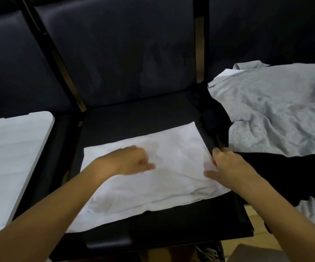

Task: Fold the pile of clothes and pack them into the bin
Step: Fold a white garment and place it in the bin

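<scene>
At the far left, on the neighbouring seat, you have one white bin lid (11,157), lying flat and well apart from the garment. On the middle chair seat (153,231) lies one white garment (143,186), spread flat from the seat's left edge to its right edge. Your left hand (132,159) rests on the cloth near its middle, fingers loosely curled, holding nothing you can see. Your right hand (226,163) pinches the garment's right edge at the seat's right side. Just beyond that edge, one black garment (275,173) crowds the next seat, and one grey garment (277,110) lies crumpled over it, with a bit of white showing beneath its far corner.
</scene>
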A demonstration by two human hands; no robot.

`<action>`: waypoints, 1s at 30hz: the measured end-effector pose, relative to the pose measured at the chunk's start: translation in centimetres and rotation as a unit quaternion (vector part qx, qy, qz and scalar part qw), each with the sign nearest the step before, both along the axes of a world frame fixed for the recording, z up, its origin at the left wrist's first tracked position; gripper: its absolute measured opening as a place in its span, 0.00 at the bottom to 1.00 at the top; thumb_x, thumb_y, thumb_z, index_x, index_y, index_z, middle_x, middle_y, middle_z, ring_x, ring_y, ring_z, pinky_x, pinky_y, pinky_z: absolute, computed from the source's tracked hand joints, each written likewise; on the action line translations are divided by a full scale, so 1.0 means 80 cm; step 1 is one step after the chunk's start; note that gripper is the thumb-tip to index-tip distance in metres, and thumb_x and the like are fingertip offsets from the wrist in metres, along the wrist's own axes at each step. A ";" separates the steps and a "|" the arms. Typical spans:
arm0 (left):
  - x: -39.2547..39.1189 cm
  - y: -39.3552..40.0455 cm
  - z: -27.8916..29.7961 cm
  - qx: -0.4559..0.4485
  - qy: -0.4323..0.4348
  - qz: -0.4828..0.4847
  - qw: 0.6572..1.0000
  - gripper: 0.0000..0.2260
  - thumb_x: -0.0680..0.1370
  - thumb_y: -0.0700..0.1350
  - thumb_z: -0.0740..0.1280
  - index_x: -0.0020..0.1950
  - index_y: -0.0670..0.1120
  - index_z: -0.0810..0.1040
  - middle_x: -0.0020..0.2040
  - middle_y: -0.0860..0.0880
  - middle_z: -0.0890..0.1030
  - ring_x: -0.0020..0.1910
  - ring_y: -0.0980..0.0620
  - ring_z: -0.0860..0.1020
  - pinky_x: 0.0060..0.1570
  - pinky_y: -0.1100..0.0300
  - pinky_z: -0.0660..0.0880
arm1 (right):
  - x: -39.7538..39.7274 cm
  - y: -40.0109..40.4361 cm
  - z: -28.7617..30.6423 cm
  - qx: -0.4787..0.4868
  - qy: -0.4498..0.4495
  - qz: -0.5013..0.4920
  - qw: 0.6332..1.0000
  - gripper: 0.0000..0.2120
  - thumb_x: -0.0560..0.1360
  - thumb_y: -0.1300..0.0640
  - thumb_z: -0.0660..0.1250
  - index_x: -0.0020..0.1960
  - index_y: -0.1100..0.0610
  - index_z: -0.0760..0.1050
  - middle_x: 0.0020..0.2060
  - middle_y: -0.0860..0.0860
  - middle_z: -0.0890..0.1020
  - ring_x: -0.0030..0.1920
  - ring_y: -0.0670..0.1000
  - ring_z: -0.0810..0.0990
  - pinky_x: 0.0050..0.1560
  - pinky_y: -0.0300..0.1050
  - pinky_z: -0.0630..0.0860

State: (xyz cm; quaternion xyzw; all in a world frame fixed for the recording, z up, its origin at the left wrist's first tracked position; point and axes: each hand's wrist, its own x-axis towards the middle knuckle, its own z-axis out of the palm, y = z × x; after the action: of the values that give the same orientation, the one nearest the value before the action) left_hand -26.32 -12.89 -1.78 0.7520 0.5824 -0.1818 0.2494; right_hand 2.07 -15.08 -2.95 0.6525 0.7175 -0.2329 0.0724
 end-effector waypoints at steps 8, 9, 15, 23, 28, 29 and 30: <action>0.151 0.115 -0.032 0.082 -0.055 -0.001 0.995 0.28 0.79 0.55 0.66 0.75 0.48 0.61 0.71 0.46 0.68 0.71 0.42 0.65 0.69 0.45 0.62 | -0.008 -0.005 -0.011 -0.071 0.011 -0.099 0.992 0.25 0.74 0.50 0.74 0.63 0.61 0.69 0.59 0.57 0.75 0.59 0.57 0.78 0.48 0.45 0.73; 0.157 0.128 -0.037 0.064 -0.063 0.020 0.996 0.26 0.78 0.54 0.68 0.72 0.49 0.65 0.68 0.45 0.70 0.69 0.41 0.67 0.68 0.46 0.64 | -0.004 -0.004 -0.011 -0.078 0.021 -0.096 0.992 0.23 0.73 0.51 0.74 0.61 0.60 0.69 0.57 0.56 0.75 0.58 0.57 0.78 0.47 0.45 0.73; 0.176 0.168 -0.016 0.079 -0.225 0.021 0.971 0.08 0.75 0.48 0.73 0.44 0.45 0.78 0.38 0.52 0.74 0.38 0.53 0.74 0.48 0.55 0.72 | 0.051 0.016 -0.001 -0.064 0.118 -0.122 0.983 0.13 0.73 0.51 0.71 0.39 0.56 0.70 0.38 0.51 0.75 0.37 0.49 0.76 0.32 0.40 0.68; 0.080 0.126 0.116 0.147 -0.149 -0.148 0.967 0.04 0.77 0.42 0.71 0.46 0.51 0.79 0.45 0.54 0.79 0.45 0.58 0.78 0.48 0.59 0.78 | 0.036 -0.004 0.065 -0.133 0.427 -0.082 0.891 0.08 0.72 0.52 0.72 0.47 0.56 0.82 0.45 0.57 0.86 0.48 0.60 0.85 0.53 0.60 0.80; -0.046 0.071 0.128 0.211 -0.026 -0.157 0.964 0.08 0.75 0.39 0.70 0.41 0.51 0.74 0.43 0.55 0.74 0.44 0.55 0.73 0.47 0.53 0.75 | -0.105 -0.026 0.063 -0.165 0.474 0.039 0.864 0.08 0.74 0.53 0.72 0.50 0.57 0.81 0.44 0.52 0.85 0.46 0.52 0.85 0.53 0.56 0.80; -0.072 0.058 0.121 0.219 -0.012 -0.161 0.962 0.10 0.74 0.37 0.69 0.41 0.50 0.73 0.42 0.53 0.74 0.44 0.53 0.73 0.47 0.51 0.75 | -0.133 -0.032 0.063 -0.203 0.481 0.060 0.851 0.08 0.76 0.53 0.71 0.50 0.58 0.80 0.44 0.51 0.84 0.46 0.50 0.84 0.52 0.53 0.79; -0.099 0.047 0.112 0.219 0.006 -0.169 0.961 0.10 0.73 0.34 0.68 0.40 0.49 0.73 0.42 0.52 0.75 0.44 0.51 0.74 0.47 0.50 0.75 | -0.155 -0.037 0.061 -0.248 0.483 0.086 0.835 0.10 0.77 0.53 0.70 0.52 0.59 0.78 0.45 0.53 0.83 0.47 0.50 0.83 0.52 0.50 0.79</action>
State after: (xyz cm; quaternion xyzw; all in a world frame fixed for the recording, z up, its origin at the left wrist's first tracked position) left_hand -34.22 -9.12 7.17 0.8747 0.4736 -0.0944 0.0409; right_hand -10.32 -18.05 1.91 0.3531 0.6323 -0.6816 -0.1045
